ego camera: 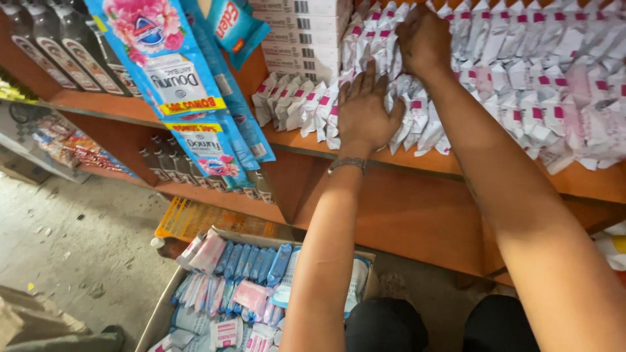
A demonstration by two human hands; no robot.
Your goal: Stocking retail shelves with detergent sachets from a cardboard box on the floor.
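Observation:
My left hand (365,111) lies flat, fingers spread, on a row of small white packets with pink patches (297,104) that stand on a wooden shelf (417,163). A metal bracelet circles that wrist. My right hand (424,40) reaches higher and presses on the upper rows of the same white and pink packets (521,65), its fingers curled over them. Whether it grips one packet I cannot tell. The packets fill the shelf from the middle to the right edge.
A cardboard box (163,306) on the floor below holds blue, pink and white packets. Blue sachet strips (189,98) hang at the left. Dark bottles (52,39) line the left shelves. White boxes (300,32) are stacked at the back. An orange crate (195,218) lies under the shelf.

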